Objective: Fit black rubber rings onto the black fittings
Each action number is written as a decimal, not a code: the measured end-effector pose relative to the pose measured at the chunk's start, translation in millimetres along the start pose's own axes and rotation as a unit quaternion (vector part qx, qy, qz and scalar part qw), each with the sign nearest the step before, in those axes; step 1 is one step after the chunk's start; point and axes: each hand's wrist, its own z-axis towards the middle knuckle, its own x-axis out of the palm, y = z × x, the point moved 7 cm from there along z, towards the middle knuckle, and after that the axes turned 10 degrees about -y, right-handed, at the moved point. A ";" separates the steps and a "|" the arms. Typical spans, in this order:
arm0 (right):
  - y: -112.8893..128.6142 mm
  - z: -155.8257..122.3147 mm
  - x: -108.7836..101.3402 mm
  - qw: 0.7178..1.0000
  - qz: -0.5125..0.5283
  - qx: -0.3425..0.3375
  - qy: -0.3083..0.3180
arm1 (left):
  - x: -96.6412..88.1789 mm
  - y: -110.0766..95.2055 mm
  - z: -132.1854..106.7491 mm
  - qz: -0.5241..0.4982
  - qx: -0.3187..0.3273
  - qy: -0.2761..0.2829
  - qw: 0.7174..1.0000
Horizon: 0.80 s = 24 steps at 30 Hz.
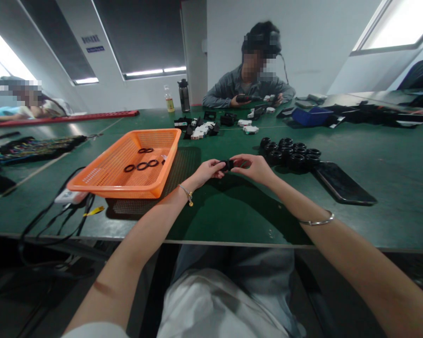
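Between my two hands, just above the green table, is a small round black part (227,165); its exact kind is hard to make out. The fingers and thumb of my left hand (207,172) close around its left side. My right hand (254,168) pinches its right side between thumb and fingertips. To the right of my right hand sits a cluster of round black ring-like parts (296,161). An orange basket (159,190) stands left of my left hand, with several thin black rings (142,166) lying in it.
A phone (343,183) lies right of the black parts. Farther back are black and white pieces (204,129), a bottle (169,99), a dark flask (184,96) and a blue box (312,116). Cables (70,216) run beside the basket. A person (248,87) sits opposite, another at far left.
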 end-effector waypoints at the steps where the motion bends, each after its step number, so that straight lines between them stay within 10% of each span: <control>1: 0.2 -0.1 -0.2 1.000 0.001 -0.003 0.003 | 0.0 -0.2 -0.2 -0.001 -0.001 -0.001 1.000; 24: -2.0 -1.1 4.5 1.000 -0.015 -0.002 0.002 | -2.3 0.3 1.1 -0.006 0.007 0.002 1.000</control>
